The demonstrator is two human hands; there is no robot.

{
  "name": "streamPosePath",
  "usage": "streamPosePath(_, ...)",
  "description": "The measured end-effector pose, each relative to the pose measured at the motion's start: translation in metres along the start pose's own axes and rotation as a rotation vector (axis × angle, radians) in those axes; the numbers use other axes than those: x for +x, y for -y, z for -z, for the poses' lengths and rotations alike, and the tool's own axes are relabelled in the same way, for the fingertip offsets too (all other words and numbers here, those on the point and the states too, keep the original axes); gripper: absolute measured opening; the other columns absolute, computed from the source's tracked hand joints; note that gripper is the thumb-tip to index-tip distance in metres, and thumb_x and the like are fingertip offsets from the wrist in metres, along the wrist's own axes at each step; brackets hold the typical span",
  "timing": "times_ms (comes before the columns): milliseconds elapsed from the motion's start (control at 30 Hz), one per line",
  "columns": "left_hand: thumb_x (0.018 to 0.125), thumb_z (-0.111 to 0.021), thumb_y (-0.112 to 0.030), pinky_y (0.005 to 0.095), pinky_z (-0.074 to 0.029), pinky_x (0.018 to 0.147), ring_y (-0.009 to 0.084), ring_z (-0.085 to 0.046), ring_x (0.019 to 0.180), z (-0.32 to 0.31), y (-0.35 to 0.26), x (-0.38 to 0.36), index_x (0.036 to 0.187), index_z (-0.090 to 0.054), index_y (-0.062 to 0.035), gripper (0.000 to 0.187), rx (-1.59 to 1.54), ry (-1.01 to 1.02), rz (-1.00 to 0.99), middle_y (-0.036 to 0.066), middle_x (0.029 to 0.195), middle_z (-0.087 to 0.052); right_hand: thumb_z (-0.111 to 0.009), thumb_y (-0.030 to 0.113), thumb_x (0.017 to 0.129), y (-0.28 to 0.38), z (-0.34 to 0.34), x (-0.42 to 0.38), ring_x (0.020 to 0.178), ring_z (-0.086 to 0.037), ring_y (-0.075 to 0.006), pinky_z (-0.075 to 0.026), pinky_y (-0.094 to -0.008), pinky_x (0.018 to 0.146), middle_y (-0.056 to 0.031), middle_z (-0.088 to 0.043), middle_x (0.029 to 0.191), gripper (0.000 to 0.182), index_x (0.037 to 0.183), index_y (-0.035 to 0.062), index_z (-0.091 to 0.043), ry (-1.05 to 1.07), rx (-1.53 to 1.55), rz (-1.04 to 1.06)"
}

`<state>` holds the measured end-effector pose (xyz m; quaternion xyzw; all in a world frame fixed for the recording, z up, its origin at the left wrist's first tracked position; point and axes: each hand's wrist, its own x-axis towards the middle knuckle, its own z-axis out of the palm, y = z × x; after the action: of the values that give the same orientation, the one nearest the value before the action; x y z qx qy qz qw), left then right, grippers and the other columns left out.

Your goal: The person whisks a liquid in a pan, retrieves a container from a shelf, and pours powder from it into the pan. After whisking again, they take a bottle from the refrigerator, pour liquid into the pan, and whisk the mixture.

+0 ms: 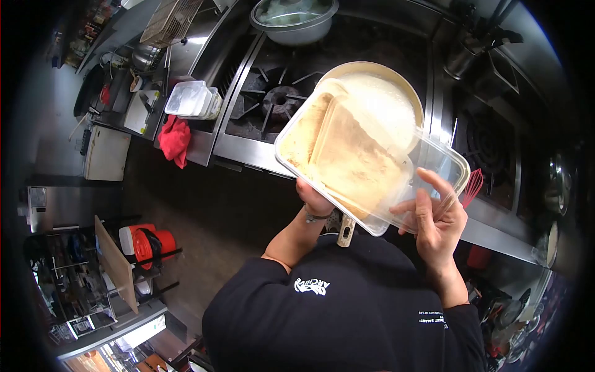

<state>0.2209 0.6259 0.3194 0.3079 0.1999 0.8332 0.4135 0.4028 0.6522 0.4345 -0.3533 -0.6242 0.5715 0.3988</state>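
Note:
A rectangular plastic container (353, 158) with a layer of tan powder is held tilted above the stove's front edge. My left hand (314, 197) grips it from below at the near side; part of the fingers is hidden underneath. My right hand (432, 220) has its fingers around a clear plastic lid (447, 162), which partly overlaps the container's right side. Behind the container, a round pan (416, 102) of white liquid sits on the stove, partly covered from view. A pale handle (346, 232) with a hole shows below the container.
A gas burner (280, 102) lies left of the pan, and a large lidded pot (294, 28) stands at the back. A red whisk (473, 188) rests right of my right hand. Plastic tubs (189, 99) and a red cloth (175, 139) are on the left counter.

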Motion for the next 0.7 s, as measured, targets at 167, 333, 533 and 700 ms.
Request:
streamPosePath(167,0.08,-0.046,-0.066,0.0426,-0.034,0.105,0.0314,-0.034,0.13,0.009,0.002,-0.005,0.143,-0.013,0.0026,0.098,0.001,0.032,0.094,0.02,0.145,-0.026,-0.047,0.011,0.096,0.006,0.0,0.002,0.044,-0.055,-0.009,-0.044,-0.0198,0.043,-0.0148,-0.066,0.068,0.032,0.123,-0.0068,-0.044,0.007,0.075,-0.164)
streamPosePath(333,0.079,-0.046,-0.068,0.0413,-0.034,0.104,0.0303,-0.035,0.129,-0.02,-0.004,0.003,0.142,-0.015,0.0024,0.1,0.144,-0.041,0.093,0.019,0.143,-0.029,-0.049,0.017,0.096,0.0,0.002,0.012,0.04,-0.054,-0.0102,-0.036,-0.0179,0.037,-0.015,-0.066,0.068,0.035,0.123,-0.0058,-0.044,-0.027,0.16,-0.209)
streamPosePath(533,0.083,-0.04,-0.068,0.0413,-0.036,0.102,0.0301,-0.039,0.125,-0.016,-0.006,0.016,0.142,-0.019,-0.0003,0.092,0.086,-0.138,0.154,0.018,0.14,-0.034,-0.048,0.018,0.096,-0.014,0.017,0.018,0.039,-0.055,-0.0122,-0.033,-0.0179,0.033,-0.0158,-0.066,0.07,0.035,0.124,-0.0032,-0.045,-0.092,0.243,-0.304)
streamPosePath(700,0.089,-0.037,-0.062,0.0399,-0.039,0.099,0.0268,-0.043,0.122,-0.009,0.004,0.029,0.14,-0.025,-0.0042,0.077,-0.09,-0.332,0.17,0.013,0.136,-0.04,-0.048,0.018,0.096,-0.035,0.026,0.033,0.04,-0.056,-0.0128,-0.034,-0.0181,0.033,-0.0165,-0.067,0.073,0.033,0.124,-0.0007,-0.046,-0.174,0.313,-0.247)
